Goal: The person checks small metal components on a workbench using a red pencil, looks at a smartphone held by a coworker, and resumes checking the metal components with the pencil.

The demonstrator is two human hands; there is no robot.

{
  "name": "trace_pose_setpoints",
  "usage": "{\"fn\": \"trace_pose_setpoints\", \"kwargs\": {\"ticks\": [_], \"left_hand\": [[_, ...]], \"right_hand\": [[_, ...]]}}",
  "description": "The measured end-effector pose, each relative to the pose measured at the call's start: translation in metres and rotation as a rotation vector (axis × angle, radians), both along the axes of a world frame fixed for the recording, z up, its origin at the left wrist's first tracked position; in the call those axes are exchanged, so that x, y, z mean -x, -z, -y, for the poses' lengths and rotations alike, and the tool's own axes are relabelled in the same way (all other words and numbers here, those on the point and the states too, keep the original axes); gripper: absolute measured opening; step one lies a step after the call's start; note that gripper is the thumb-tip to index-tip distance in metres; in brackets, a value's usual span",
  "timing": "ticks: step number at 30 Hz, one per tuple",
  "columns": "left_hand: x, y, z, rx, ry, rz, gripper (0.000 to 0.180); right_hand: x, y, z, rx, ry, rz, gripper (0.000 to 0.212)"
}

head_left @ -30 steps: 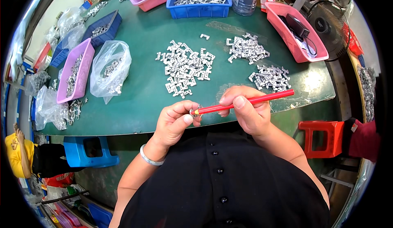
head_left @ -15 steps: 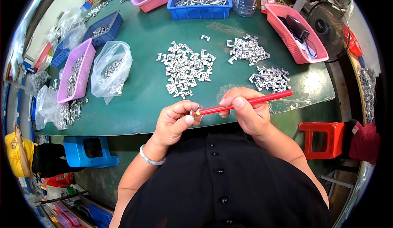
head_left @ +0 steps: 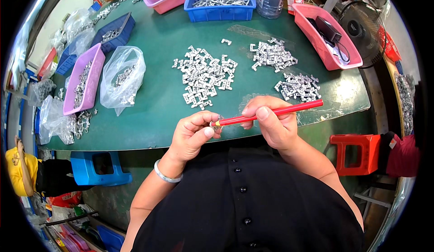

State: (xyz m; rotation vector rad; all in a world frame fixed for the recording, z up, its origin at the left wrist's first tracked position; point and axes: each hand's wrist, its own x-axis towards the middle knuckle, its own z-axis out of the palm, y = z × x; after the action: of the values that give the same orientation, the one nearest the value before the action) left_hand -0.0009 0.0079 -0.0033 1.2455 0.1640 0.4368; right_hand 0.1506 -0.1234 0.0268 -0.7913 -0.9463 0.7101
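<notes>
My right hand [head_left: 276, 122] is closed round a red pencil-like stick [head_left: 294, 109] with a yellow tip, its far end slanting up to the right. My left hand [head_left: 193, 132] pinches a small shiny metal piece [head_left: 212, 124], mostly hidden by the fingers. The stick's yellow tip meets that piece. Both hands are at the near edge of the green table [head_left: 149, 132]. Beyond them lie a large pile of small silver metal pieces [head_left: 205, 75] and two smaller piles, one farther off [head_left: 274, 55] and one nearer my right hand [head_left: 298, 88].
To the left are a clear plastic bag [head_left: 122, 82] and a pink basket [head_left: 96, 71] of metal parts. A blue bin [head_left: 220, 14] of curved metal parts stands at the back. On the right, a pink basket [head_left: 312, 37] holds a black device near a fan [head_left: 361, 30].
Almost nothing differs. Both hands keep their hold, and the stick's yellow tip shows slightly turned at the metal piece.
</notes>
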Motion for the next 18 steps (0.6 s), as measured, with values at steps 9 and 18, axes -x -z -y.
{"fn": "trace_pose_setpoints", "kwargs": {"ticks": [9,18], "left_hand": [[0.0007,0.0006,-0.0001,0.006,0.015,0.011,0.035],[0.0012,-0.0006,0.0003,-0.007,0.01,0.001,0.035]], "right_hand": [[0.0002,-0.0004,0.0009,0.002,0.002,0.014,0.017],[-0.001,-0.002,0.0015,0.017,-0.003,0.043,0.017]]}}
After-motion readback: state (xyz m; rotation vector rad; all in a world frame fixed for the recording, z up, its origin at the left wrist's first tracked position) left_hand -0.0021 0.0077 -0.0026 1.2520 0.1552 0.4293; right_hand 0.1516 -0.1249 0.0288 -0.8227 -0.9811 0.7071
